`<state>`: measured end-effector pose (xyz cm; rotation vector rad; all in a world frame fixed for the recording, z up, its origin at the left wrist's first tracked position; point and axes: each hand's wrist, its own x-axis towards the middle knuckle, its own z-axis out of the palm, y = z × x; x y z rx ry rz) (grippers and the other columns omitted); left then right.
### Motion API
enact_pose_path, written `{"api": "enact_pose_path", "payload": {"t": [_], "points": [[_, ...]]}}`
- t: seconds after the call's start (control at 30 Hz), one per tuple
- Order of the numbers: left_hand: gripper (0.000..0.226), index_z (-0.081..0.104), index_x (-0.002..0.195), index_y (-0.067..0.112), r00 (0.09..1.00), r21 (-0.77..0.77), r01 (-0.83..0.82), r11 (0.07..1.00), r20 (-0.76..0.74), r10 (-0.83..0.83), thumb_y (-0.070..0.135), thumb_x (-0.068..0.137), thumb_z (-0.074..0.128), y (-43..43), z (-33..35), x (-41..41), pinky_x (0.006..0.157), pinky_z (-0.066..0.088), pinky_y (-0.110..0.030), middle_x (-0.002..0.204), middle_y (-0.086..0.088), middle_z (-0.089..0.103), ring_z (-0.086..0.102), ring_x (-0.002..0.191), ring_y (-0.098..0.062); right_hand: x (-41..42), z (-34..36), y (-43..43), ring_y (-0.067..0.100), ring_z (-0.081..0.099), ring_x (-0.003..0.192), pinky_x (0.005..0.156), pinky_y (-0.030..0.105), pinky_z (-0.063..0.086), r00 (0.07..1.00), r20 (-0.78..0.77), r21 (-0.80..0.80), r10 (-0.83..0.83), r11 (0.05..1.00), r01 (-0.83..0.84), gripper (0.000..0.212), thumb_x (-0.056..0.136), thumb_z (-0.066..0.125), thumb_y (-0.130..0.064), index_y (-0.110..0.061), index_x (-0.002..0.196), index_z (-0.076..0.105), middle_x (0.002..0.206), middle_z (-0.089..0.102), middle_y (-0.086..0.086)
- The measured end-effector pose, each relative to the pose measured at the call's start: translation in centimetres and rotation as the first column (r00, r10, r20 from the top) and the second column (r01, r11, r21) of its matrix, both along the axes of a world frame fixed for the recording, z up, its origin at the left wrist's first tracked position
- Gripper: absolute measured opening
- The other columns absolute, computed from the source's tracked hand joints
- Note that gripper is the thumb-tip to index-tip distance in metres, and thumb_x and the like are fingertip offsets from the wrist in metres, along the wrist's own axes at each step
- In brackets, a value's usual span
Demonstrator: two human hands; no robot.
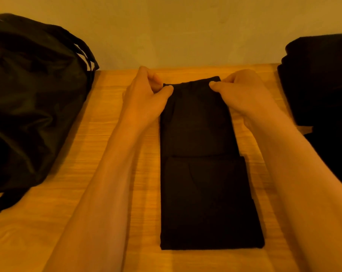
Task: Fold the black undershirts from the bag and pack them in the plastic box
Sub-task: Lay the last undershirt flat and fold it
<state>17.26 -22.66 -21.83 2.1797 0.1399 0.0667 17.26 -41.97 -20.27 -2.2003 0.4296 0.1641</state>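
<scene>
The undershirt [203, 183] is lying lengthwise on the middle of the table [48, 222], its upper layer covering the far half. The bag [32, 99] is sitting on the table's left side, well apart from it. A stack of folded cloth [319, 79] is resting at the right edge. The left hand [144, 95] and right hand [246, 93] are pinching the undershirt's far corners, just before the wall [176, 30].

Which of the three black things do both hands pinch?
The folded undershirt at centre; the bag at left and dark pile at right lie untouched.
</scene>
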Motion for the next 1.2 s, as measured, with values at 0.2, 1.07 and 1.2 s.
{"api": "enact_pose_path", "payload": {"t": [0.2,1.07,1.2], "points": [[0.04,0.055,0.131,0.03,0.99,0.025,0.136,0.99,-0.031,-0.135,0.027,0.094,0.071,0.5,0.4,-0.1,0.081,0.051,-0.026,0.096,0.012,0.06,0.058,0.086,-0.004,-0.3,-0.2,0.0,0.023,0.068,0.092,0.089,0.05,0.056,0.996,0.065,-0.083,0.052,0.995,-0.047,0.042,0.093,0.065,-0.049,-0.009,0.102,0.073,0.095,0.072,0.009],[0.033,0.058,0.076,0.023,0.998,0.295,0.022,0.955,-0.064,-0.003,0.05,0.094,0.063,-0.3,0.2,-0.4,0.098,0.046,-0.051,0.088,0.003,0.064,0.061,0.101,-0.022,-0.6,-1.5,-0.7,0.003,0.058,0.075,0.067,0.025,0.05,0.967,0.236,-0.106,0.093,0.992,-0.069,0.013,0.099,0.061,-0.039,-0.026,0.099,0.06,0.08,0.061,-0.013],[0.018,0.059,0.096,0.022,0.999,-0.023,0.001,1.0,-0.044,-0.002,0.034,0.092,0.073,-0.6,0.6,-0.9,0.08,0.06,-0.036,0.094,-0.001,0.072,0.07,0.089,-0.014,-0.7,-1.8,-0.8,0.006,0.064,0.081,0.07,0.029,0.055,0.964,0.258,-0.04,0.06,0.998,-0.051,0.011,0.099,0.061,-0.037,-0.026,0.099,0.062,0.084,0.066,-0.011]]}}
